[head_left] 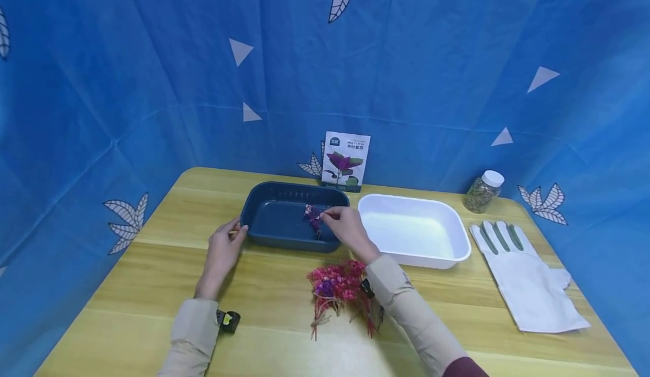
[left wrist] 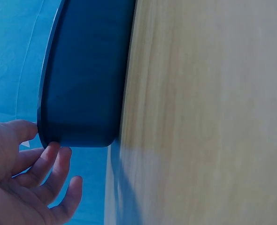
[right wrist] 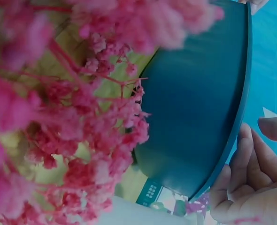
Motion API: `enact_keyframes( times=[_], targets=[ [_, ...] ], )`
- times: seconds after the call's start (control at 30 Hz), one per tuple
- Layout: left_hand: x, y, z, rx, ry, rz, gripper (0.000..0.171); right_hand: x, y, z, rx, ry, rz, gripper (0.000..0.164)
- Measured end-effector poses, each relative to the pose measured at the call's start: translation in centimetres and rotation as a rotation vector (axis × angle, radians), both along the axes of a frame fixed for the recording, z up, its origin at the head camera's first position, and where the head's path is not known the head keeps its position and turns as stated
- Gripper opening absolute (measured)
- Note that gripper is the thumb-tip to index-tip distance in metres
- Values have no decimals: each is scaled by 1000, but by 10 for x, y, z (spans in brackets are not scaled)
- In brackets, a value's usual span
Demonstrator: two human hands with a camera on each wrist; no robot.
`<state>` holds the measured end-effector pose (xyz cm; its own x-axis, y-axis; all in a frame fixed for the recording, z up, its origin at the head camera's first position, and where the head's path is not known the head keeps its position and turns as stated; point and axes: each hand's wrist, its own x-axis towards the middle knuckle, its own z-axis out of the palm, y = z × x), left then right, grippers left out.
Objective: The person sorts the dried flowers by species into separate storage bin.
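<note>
The rim of the blue tray (head_left: pixel 289 242) is held at its near left corner by the left hand (head_left: pixel 222 251), the thumb being laid against the edge and the fingertips set against the outer wall. The right hand (head_left: pixel 351 231) is held over the right part of the same tray, its thumb and forefinger brought close together beside a purple sprig (head_left: pixel 312 214). Whether the sprig is pinched by them cannot be told, since the inside of the tray is hidden by its wall in the right wrist view. The sprig is seen within the tray, right of its middle. Below the right forearm, a bunch (head_left: pixel 335 282) of pink flowers, with some purple among them, is laid on the wooden table (head_left: pixel 264 320), its stems pointed toward the person. Just right of the blue tray a white tray (head_left: pixel 413 230) is placed. Behind the gap between the two trays a packet (head_left: pixel 346 161) printed with a purple plant is stood upright against the blue backdrop (head_left: pixel 406 72). At the far right a white-capped jar (head_left: pixel 478 196) is seen, tilted, and in front of it a white glove (head_left: pixel 530 292) with green-marked fingers is laid flat.
</note>
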<state>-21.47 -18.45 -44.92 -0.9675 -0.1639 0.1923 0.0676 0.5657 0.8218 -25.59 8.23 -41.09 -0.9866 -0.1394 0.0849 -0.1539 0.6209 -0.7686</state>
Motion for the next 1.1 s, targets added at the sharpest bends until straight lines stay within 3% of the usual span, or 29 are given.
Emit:
enact_keyframes(
  times=[0.33,0.63,0.8,1.1],
  targets=[
    [1,1,2,-6,8,-4,43,17,9,15,-20,31,6,22],
    [1,-2,0,-9,0,-4,44,48,16,27,21,97,57,27],
    [1,-2,1,-15,13,-1,43,67,21,23,19,149,86,25],
    [1,0,0,-14,3,-8,44,102,33,4,43,162,106,24]
  ],
)
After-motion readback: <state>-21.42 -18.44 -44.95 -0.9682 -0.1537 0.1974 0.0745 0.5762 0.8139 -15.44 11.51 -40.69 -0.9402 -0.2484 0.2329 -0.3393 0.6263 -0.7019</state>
